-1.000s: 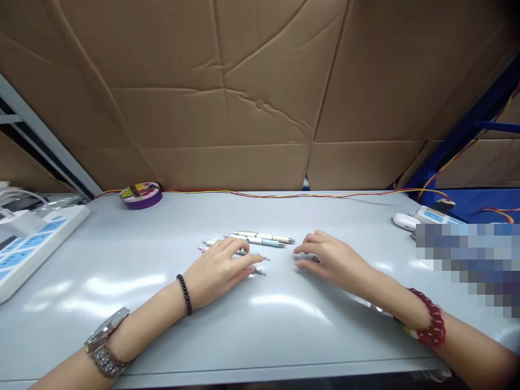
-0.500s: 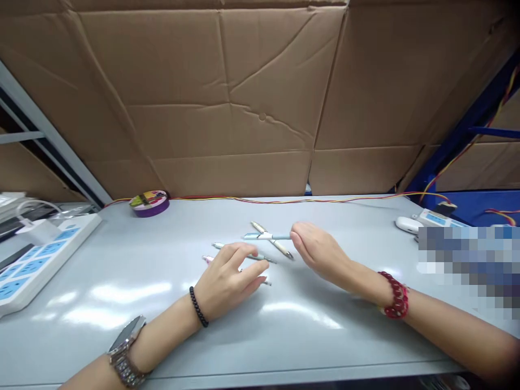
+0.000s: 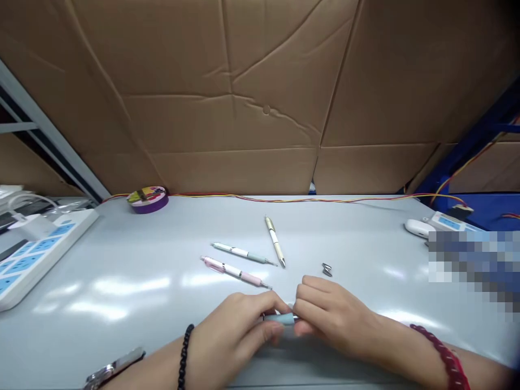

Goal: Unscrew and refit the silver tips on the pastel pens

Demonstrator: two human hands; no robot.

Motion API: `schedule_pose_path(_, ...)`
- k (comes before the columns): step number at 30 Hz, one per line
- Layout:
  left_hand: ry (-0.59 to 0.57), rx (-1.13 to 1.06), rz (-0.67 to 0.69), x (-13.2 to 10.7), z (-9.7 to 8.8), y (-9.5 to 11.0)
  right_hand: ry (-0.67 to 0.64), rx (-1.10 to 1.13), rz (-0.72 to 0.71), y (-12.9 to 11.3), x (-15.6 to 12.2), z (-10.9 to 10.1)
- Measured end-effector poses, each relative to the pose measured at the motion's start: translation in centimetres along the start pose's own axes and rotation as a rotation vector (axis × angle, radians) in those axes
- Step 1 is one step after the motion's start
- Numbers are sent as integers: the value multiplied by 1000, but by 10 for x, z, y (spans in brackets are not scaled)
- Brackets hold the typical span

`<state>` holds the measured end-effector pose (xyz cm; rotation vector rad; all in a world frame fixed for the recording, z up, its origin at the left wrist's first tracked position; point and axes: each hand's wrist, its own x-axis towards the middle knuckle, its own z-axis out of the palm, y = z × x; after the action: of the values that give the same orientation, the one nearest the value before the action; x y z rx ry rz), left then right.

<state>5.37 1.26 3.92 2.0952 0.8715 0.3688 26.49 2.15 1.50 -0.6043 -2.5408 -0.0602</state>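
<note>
Near the table's front edge, my left hand [image 3: 239, 333] is closed around a light blue pen [image 3: 280, 319], held about level. My right hand [image 3: 331, 314] pinches the pen's right end, its fingers hiding the tip. Beyond my left hand lie a pink-and-white pen [image 3: 235, 272] and a pale green-and-white pen [image 3: 244, 253], roughly side by side with points to the right. A cream-and-white pen [image 3: 275, 241] lies farther back, its point towards me. Small silver cone-shaped pieces [image 3: 327, 269] rest on the table just beyond my right hand.
A round purple tin-like thing [image 3: 148, 200] sits at the back left. White power strips stand at the left [image 3: 49, 252] and right [image 3: 449, 221], with a white mouse-like object [image 3: 420, 228]. A cardboard wall [image 3: 227, 124] closes the back, with thin wires [image 3: 284, 201] along its foot.
My right hand has brought the blue pen towards me, and my left hand has closed on it. The cream pen has turned. The silver pieces now show.
</note>
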Motion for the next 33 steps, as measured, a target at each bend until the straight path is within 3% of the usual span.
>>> schedule_pose_path(5,-144,-206,-87,0,-2,-1,-64,-64,-44,3,0,-8)
schedule_pose_path(8,-46,-116,-74,-1,9,-5,-52,103,69,1,0,-5)
schedule_pose_path(12,133,114,3,0,23,-12,-59,464,380,-7,5,5)
schedule_pose_path(15,185,81,25,2,23,-14,-19,470,455,-10,7,10)
schedule_pose_path(19,-17,-319,-107,4,11,-15,-26,467,342,-5,6,8)
schedule_pose_path(22,-88,-410,-132,6,3,-17,-78,498,297,2,4,1)
schedule_pose_path(26,-32,-269,-116,7,0,-18,-143,447,388,6,4,0)
schedule_pose_path(30,34,81,35,8,4,-18,-241,280,404,3,1,9)
schedule_pose_path(33,64,205,101,10,4,-19,-185,337,379,6,-1,9)
